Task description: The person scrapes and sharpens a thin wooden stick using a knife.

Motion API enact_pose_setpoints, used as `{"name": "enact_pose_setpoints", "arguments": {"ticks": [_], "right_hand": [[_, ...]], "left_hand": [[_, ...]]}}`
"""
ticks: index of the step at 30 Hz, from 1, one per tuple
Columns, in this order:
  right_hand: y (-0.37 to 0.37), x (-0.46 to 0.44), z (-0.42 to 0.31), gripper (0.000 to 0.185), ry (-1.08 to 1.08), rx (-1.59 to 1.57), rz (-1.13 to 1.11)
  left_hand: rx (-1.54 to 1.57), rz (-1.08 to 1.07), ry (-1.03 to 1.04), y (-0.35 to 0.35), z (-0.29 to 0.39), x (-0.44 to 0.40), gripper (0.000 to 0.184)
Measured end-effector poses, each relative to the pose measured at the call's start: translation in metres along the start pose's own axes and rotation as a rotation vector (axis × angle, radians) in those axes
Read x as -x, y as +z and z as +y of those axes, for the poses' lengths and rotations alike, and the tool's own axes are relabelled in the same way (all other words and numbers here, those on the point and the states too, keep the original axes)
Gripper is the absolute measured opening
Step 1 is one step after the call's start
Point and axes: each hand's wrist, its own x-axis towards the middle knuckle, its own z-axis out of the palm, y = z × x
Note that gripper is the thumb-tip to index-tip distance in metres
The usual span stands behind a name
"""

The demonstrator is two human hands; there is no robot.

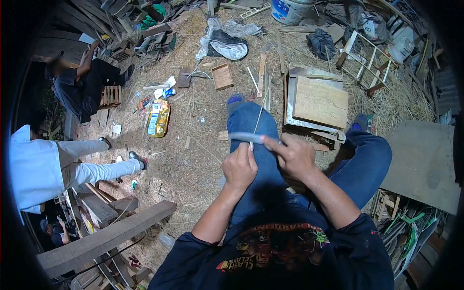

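Silver-grey and blurry, a long, narrow knife blade (243,137) looks smooth. A pale, thin, straight strip (258,121) that looks like wood or bamboo is very skinny. Blue denim jeans (369,157) cover both legs, soft and a bit creased. Under them, the brown floor (193,159) is rough, with dry straw and little bits all over it. A flat, light yellow wooden board (321,102) with square corners lies on top of a stack between the knees and past them.

The stack's left edge is near the left knee, with a gap between. To the left of the blade's tip is a wide patch of floor, and a yellow and white shiny bag (159,118) lies well apart there. A long grey wooden beam (108,239) pokes in from the left, apart from the left arm.

The left hand (240,166) is curled tight around the near end of the strip, thumb pointing along it. The strip sticks out past this hand, over the left leg. The right hand (295,157) is wrapped around the knife's handle. The blade crosses the strip just beyond the left thumb; I cannot tell if they touch.
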Motion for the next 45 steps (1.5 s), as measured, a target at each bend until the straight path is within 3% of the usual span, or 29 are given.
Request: {"name": "enact_pose_setpoints", "arguments": {"ticks": [10, 13, 16, 20, 37, 42, 45], "right_hand": [[-0.004, -0.007, 0.009, 0.041, 0.047, -0.015, -0.013], [-0.002, -0.002, 0.002, 0.041, -0.097, -0.064, -0.02], [-0.006, -0.012, 0.01, 0.038, -0.014, 0.009, -0.06], [-0.002, -0.001, 0.006, 0.043, -0.099, -0.06, -0.027], [-0.004, -0.015, 0.024, 0.035, 0.08, 0.022, -0.012], [-0.005, -0.016, 0.019, 0.038, -0.032, 0.017, -0.011], [-0.005, -0.02, 0.025, 0.037, 0.096, 0.012, -0.053]], "left_hand": [[-0.012, -0.016, -0.011, 0.002, 0.001, 0.002, 0.017], [-0.01, -0.004, 0.004, -0.001, 0.001, 0.0, 0.016], [-0.01, -0.009, 0.001, 0.002, 0.002, 0.0, 0.014], [-0.042, 0.0, 0.004, 0.0, 0.003, -0.001, 0.015], [-0.006, 0.016, 0.011, 0.001, 0.001, 0.003, 0.014], [-0.009, 0.009, 0.03, -0.002, 0.0, 0.002, 0.014], [-0.011, -0.002, 0.016, -0.006, 0.0, 0.006, 0.014]]}}
